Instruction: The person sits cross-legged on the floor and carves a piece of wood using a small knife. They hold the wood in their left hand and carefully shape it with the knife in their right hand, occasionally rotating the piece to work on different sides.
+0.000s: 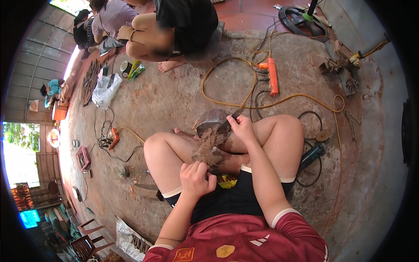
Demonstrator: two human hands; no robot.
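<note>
A rough brown piece of carved wood (pixel 207 150) lies between my bent legs, its far end against a dark, round wooden block (pixel 212 118). My left hand (pixel 198 178) is closed at the near end of the carved wood, fingers curled around it. A dark, flat, narrow tool (pixel 237 113) is pinched in my right hand (pixel 241 127), at the right of the block. The tool's lower part reaches toward the carving; its exact kind is unclear.
An orange power strip (pixel 273 76) with a looping yellow cord lies ahead. To the right is a dark teal cylindrical power tool (pixel 312 156). A wooden wedge (pixel 147 191) sits by my left thigh. Another person (pixel 174 30) crouches ahead, near a white plastic bag (pixel 106 91).
</note>
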